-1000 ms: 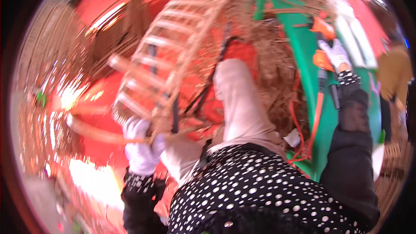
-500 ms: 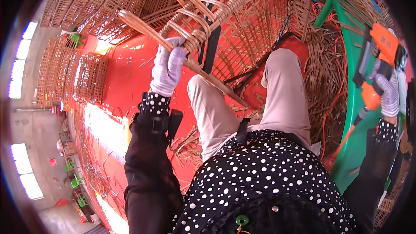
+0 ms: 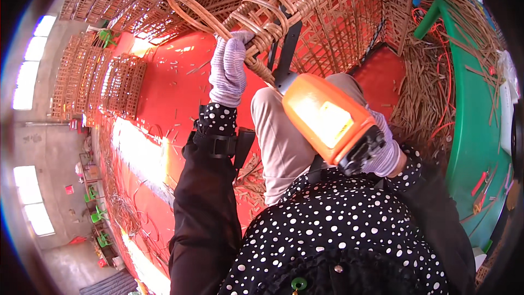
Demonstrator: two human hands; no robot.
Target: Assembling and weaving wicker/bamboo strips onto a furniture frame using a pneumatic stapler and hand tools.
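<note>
Red flooring [image 3: 180, 87] stretched beneath the woven cane frame [image 3: 339, 19], ahead of the knees [image 3: 270, 117]. The orange power tool [image 3: 322, 116], held in the right hand [image 3: 386, 150], angled toward the bound edge [image 3: 263, 39]; good control meant keeping it clear of the left hand [image 3: 228, 72], clamped there.

- Red floor [image 3: 169, 71], streaked with bright light at left.
- On the floor, beside the green table [image 3: 472, 125]: thick heap of flat brown strips [image 3: 415, 98], with a thin orange cord [image 3: 443, 127] looping along the edge.
- Lower middle of the floor: scatter of short cut pieces [image 3: 249, 183].
- Farther left: tangle of long thin strands [image 3: 125, 213]; beyond, latticed wicker pieces [image 3: 124, 88] close together.
- Across the green table: loose brown lengths [image 3: 477, 13] toward the far end, red-handled tool [image 3: 480, 184] nearer.
</note>
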